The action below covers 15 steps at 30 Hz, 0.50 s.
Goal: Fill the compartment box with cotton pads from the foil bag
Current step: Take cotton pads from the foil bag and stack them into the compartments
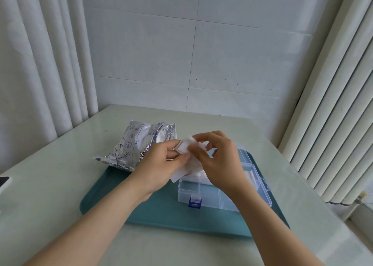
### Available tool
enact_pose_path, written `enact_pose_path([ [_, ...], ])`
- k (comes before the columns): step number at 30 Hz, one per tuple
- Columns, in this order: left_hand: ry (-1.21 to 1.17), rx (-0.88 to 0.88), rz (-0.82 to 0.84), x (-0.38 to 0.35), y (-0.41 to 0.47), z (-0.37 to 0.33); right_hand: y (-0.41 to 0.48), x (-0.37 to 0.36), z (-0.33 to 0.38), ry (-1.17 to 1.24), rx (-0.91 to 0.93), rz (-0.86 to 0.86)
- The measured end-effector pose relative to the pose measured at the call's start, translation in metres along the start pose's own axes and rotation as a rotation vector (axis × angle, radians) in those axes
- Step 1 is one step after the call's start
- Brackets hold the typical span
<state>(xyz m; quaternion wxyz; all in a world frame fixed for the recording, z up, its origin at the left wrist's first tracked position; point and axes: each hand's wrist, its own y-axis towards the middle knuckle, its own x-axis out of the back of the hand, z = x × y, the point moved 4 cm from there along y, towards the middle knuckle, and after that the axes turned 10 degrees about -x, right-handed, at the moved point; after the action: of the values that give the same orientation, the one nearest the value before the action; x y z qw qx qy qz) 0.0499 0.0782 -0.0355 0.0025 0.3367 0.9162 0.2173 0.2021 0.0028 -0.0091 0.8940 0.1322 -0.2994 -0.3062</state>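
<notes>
A crinkled silver foil bag [133,146] lies at the back left corner of a teal tray [161,211]. A clear plastic compartment box [203,193] with a blue latch sits on the tray, its lid open toward the back. White pads lie in its rear compartments, partly hidden by my hands. My left hand [161,162] and my right hand [218,160] are together above the box's back left part. Both pinch a small stack of white cotton pads [186,146], and a thin white sheet hangs below it.
The tray rests on a pale green table [60,185]. Curtains hang at the left, a white ribbed radiator [333,124] stands at the right, and a tiled wall is behind. A dark-edged white object [4,182] pokes in at the table's left edge.
</notes>
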Motion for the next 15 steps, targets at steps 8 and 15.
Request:
enact_pose_path([
  [8, 0.03, 0.066, -0.053, 0.003, 0.001, 0.004, 0.004, 0.01, -0.003, 0.355, -0.072, -0.111],
  [15, 0.014, 0.077, -0.223, 0.011, 0.002, 0.003, 0.007, 0.021, -0.014, 0.641, -0.374, -0.092],
])
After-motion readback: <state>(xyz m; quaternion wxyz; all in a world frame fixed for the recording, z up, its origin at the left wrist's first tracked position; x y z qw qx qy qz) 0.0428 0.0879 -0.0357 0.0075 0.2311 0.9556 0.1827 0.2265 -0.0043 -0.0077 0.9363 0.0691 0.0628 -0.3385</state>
